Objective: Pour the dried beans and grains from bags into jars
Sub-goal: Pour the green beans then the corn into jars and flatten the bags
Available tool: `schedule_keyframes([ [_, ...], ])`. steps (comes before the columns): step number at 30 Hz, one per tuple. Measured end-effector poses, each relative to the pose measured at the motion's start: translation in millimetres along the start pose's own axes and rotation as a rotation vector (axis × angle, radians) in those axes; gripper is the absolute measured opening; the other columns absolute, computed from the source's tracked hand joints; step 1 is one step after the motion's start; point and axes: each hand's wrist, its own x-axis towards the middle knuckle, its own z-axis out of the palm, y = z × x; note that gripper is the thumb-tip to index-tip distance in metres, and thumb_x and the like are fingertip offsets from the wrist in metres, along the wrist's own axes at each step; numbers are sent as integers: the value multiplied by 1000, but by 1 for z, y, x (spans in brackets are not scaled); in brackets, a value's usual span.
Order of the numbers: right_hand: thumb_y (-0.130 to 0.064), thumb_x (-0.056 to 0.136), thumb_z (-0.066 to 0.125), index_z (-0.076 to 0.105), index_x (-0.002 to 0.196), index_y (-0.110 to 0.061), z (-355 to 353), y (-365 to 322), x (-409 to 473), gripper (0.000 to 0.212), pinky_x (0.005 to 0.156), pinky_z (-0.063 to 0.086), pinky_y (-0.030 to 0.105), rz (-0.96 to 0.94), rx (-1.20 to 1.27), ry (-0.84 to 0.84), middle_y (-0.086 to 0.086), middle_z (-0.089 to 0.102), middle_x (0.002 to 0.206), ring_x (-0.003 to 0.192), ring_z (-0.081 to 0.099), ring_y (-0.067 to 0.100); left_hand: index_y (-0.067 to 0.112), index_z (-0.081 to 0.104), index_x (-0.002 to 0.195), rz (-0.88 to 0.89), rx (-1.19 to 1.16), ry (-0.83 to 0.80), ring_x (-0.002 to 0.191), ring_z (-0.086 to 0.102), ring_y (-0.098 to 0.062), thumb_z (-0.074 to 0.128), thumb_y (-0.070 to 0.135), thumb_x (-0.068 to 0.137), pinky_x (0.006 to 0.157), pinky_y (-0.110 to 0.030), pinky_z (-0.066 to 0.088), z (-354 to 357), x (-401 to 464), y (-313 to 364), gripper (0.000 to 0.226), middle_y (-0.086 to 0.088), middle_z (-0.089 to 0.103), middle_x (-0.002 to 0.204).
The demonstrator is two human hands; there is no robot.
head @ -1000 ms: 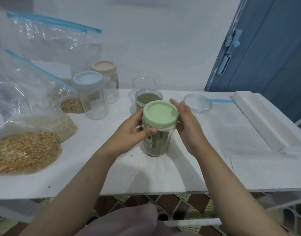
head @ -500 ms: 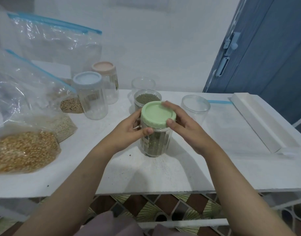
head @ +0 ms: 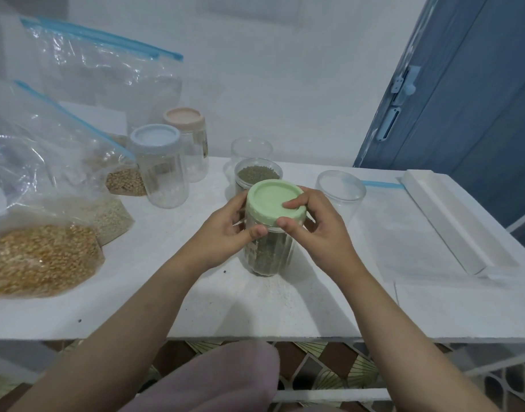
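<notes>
A clear jar [head: 268, 252] of small green beans stands on the white table [head: 172, 298], capped with a pale green lid [head: 271, 202]. My left hand [head: 225, 233] grips the jar's body just under the lid. My right hand [head: 317, 227] curls its fingers and thumb round the lid's rim. Behind it stands an uncapped jar of green beans [head: 257, 175], then an empty clear jar [head: 251, 150]. Another empty clear jar [head: 341, 194] sits to the right. At left lie bags of yellow grain [head: 38, 257], pale grain [head: 112, 215] and brown beans [head: 124, 181].
Two empty jars stand at back left, one with a blue lid [head: 158, 165], one with a peach lid [head: 190, 141]. A large empty zip bag [head: 106, 72] leans on the wall. A flat empty zip bag [head: 404, 233] and a long white box [head: 445, 221] lie right. A blue door [head: 463, 84] is beyond.
My right hand has turned round the green lid, its fingers moving from the far side onto the top and front rim. The jar stays upright in my left hand.
</notes>
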Motion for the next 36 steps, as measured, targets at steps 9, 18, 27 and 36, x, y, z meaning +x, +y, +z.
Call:
schedule_keyframes([
  [9, -31, 83, 79, 54, 108, -34, -8, -1, -8, 36, 101, 50, 46, 65, 13, -140, -9, 57, 128, 126, 51, 13, 51, 42, 133, 51, 93, 28, 130, 47, 2, 66, 49, 88, 102, -26, 48, 7, -7, -4, 51, 25, 53, 136],
  [18, -35, 74, 84, 56, 105, -36, -23, -40, 6, 42, 100, 50, 48, -102, -9, 186, -11, 50, 133, 129, 48, 11, 35, 55, 128, 244, 201, 353, 126, 48, 1, 50, 28, 102, 99, -16, 43, 15, 29, 29, 27, 13, 53, 134],
  [27, -32, 78, 82, 55, 107, -20, -49, -72, 92, 41, 90, 41, 17, -276, -277, 361, -7, 53, 113, 109, 48, -1, 16, 65, 115, 257, 462, 497, 102, 45, 3, 41, 20, 104, 80, -2, 31, 17, 130, 76, 27, 6, 57, 115],
  [36, -31, 78, 82, 54, 110, -16, -56, 3, 176, 45, 80, 32, 2, -33, -330, 289, 5, 43, 126, 103, 44, 6, 9, 46, 141, -196, 1113, 244, 139, 34, -31, 40, 24, 101, 114, -46, 29, 3, 197, -3, 43, -10, 40, 150],
])
